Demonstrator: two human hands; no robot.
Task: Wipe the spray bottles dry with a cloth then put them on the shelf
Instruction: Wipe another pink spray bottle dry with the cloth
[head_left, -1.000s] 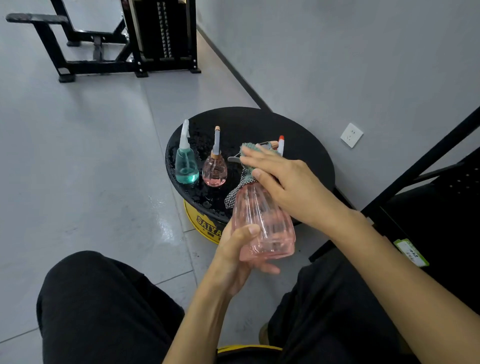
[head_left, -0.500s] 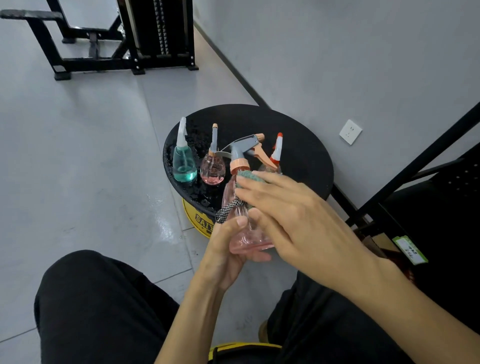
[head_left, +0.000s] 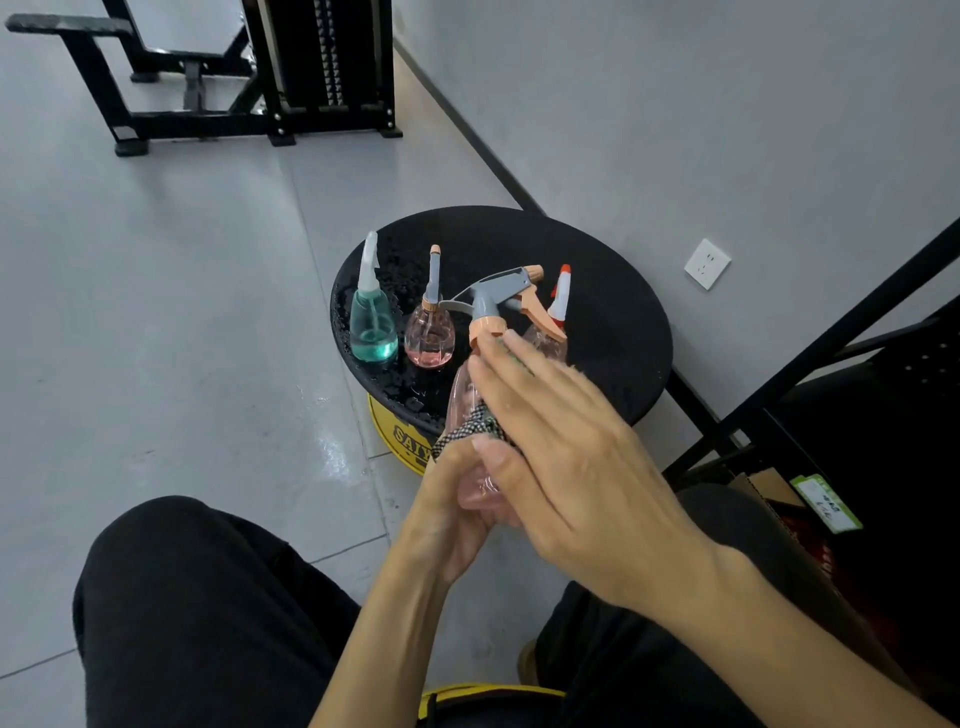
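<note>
Left hand (head_left: 447, 512) grips the pink trigger bottle (head_left: 464, 387) at its base. Right hand (head_left: 566, 457), held flat, presses the cloth (head_left: 470, 428) against it. Probably light, slippery plastic; hold the body.

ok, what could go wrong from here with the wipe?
The left hand grips only the base of the pink trigger spray bottle while the right hand presses the cloth on it; it may slip. Its trigger head looks close to the orange-tipped bottle, which a swing might topple. The black round table is beaded with water, so setting it down there would likely re-wet it.
</note>
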